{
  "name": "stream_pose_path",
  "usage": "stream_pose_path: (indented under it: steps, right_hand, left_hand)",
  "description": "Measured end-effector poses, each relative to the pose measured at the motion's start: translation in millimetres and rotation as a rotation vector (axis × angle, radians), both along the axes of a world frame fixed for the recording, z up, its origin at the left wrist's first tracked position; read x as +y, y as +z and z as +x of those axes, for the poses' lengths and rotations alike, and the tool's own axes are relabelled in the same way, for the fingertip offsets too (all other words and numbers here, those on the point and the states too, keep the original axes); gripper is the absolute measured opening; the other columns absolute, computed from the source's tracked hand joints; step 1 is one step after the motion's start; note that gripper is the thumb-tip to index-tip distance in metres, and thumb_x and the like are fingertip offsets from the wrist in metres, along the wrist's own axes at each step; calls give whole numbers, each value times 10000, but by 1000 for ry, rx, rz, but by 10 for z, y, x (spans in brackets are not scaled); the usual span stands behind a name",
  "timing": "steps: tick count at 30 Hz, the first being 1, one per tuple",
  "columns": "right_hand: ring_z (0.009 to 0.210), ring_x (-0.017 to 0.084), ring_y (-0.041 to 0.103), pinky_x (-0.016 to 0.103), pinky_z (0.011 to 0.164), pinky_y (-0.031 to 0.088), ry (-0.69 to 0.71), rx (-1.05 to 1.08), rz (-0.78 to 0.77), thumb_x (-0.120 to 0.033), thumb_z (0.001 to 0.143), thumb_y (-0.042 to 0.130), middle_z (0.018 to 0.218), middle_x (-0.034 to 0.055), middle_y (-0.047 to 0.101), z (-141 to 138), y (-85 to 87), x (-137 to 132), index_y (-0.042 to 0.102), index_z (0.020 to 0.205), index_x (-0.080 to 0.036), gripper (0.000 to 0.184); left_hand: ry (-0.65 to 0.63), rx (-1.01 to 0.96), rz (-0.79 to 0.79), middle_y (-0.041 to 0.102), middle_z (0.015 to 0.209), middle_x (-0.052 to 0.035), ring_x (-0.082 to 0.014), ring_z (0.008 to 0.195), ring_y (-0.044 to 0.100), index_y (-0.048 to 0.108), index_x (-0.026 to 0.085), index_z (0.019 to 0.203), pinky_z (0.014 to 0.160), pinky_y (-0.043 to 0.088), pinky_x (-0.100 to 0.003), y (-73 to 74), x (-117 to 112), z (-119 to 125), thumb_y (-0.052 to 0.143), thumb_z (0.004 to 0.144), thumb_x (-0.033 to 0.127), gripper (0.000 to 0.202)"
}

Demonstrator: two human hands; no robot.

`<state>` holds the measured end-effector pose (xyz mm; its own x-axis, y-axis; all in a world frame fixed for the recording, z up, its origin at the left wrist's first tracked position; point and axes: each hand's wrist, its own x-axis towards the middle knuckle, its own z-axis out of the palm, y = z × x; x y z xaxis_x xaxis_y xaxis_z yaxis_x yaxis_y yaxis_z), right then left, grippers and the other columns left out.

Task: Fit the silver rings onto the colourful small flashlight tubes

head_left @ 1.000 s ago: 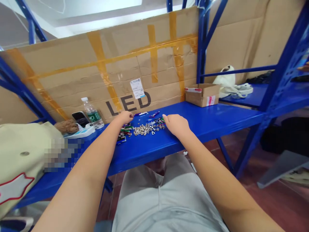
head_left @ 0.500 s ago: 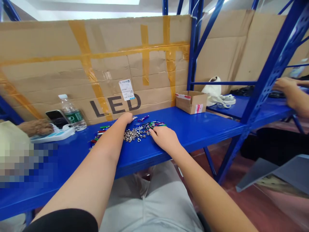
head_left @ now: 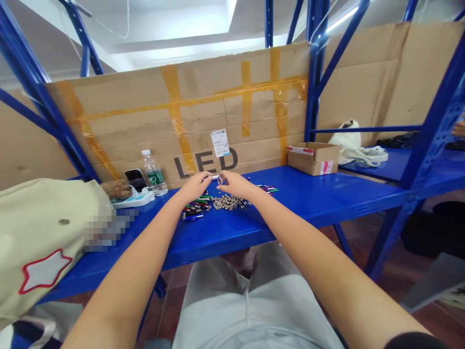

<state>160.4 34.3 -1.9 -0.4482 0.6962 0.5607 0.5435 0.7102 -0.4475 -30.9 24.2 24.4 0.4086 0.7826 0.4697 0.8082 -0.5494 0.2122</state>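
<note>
My left hand (head_left: 196, 184) and my right hand (head_left: 235, 183) meet above the blue shelf (head_left: 308, 194), fingertips pinched together on one small silver and blue part (head_left: 216, 178) held between them. Below them lies a heap of small silver metal pieces (head_left: 228, 202). A cluster of small coloured cylinders (head_left: 194, 209) lies under my left wrist. More coloured pieces (head_left: 267, 187) lie to the right of my right hand.
A taped cardboard sheet marked LED (head_left: 203, 121) backs the shelf. At the left stand a water bottle (head_left: 153, 167), a phone (head_left: 134, 178) and a cream bag (head_left: 39, 237). A small open cardboard box (head_left: 314, 157) sits at the right, beyond it a white cloth bag (head_left: 350, 145).
Both hands have lifted off the piles and come together over the silver heap, now pinching one small part between them. The view has shifted; the other person's hand at right has all but left view.
</note>
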Motion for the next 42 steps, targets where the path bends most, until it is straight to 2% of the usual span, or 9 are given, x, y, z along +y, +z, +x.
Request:
stream_pose_path:
  steps: [3,5,11,17,21,25,29,35,42]
  right_hand:
    - [778,161,632,270,724,454,60,76,-65,-150,864,520,884,77,702,-113,-33,82,628,991,-122,169]
    - [739,140,626,246,708,441,59,64,-68,-169,916,433,851,68,701,-121,-60,46,630,900,-132,201]
    - [910,178,613,258,782,400,-277,-223,192,-286,965,385,982,101,689,-63,-65,-199,620,892,-178,269]
    - [653,131,583,237,690,420,-15,219,-12,-335,969,327,659,-3,597,-101,-127,-154,522,777,-189,310]
    - [568,127,521,242,637,405,-5,396,-88,-375,941,354,546,-51,493,-116,-150,-113,487,739,-208,294]
    - [538,115,455,239,589,381,17,517,-126,-393,910,406,547,-56,453,-120,-153,-75,532,741,-201,285]
    - [450,89,403,217,480,342,125,721,-356,-465,868,491,514,-67,438,-146,-160,-36,567,785,-191,297]
    - [514,71,511,175,462,388,232,943,-550,-475,881,513,638,-36,532,-156,-139,-57,503,773,-189,306]
    - [452,90,513,191,432,424,146,708,-551,-338,962,384,569,-35,506,-101,-122,-83,463,755,-198,263]
  left_hand:
    - [17,-149,-10,688,993,-63,-196,913,610,626,156,1053,825,477,-299,-107,-83,-98,374,941,396,366]
    - [23,-168,-14,690,942,-54,-197,880,605,645,164,984,793,472,-291,-161,-84,-116,381,938,416,368]
    - [150,-177,-49,635,677,-48,-206,713,581,664,155,732,720,444,-301,-184,-83,-56,328,948,420,480]
    - [86,-325,-298,447,461,14,-152,476,453,533,181,605,545,387,-279,-197,-165,-15,295,921,565,552]
    - [36,-144,-175,498,499,-8,-156,519,483,458,188,540,565,384,-281,-222,-220,34,252,924,614,609]
    - [45,162,32,695,848,-70,-228,791,630,624,184,806,696,449,-301,-266,-264,123,372,941,526,445]
    - [91,299,143,645,1211,-111,-244,1025,633,544,207,1206,859,476,-326,-302,-320,234,420,954,321,303]
    - [68,203,117,672,1125,-109,-246,1005,649,546,193,1130,845,496,-341,-277,-355,278,308,988,321,305]
    - [95,208,82,689,1114,-131,-287,989,667,444,183,1293,790,502,-353,-279,-414,273,378,965,374,385]
